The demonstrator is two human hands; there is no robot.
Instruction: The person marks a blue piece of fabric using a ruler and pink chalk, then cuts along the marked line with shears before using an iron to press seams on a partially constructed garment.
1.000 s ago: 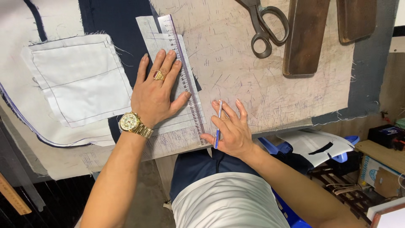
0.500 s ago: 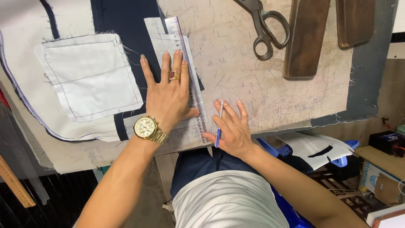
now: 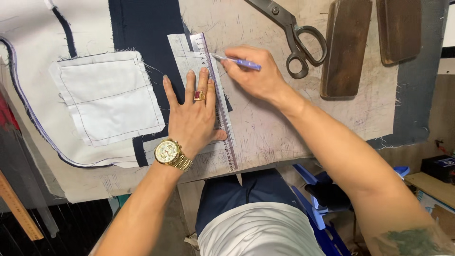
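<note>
On the tabletop point(image 3: 284, 132), the left hand point(image 3: 194, 116) presses its spread fingers flat on the ruler point(image 3: 219, 102) while the right hand point(image 3: 253, 71) pinches a pen point(image 3: 237, 60) at its edge.

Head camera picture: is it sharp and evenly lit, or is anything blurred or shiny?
Head view: light is even, shadows soft; left hand, ruler and scissors look sharp; the gold watch glints slightly; right hand and pen show little blur.

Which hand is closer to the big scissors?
The right hand. It holds a purple pen just left of the scissors handles. The left hand lies flat on the clear ruler, farther left and lower down.
</note>
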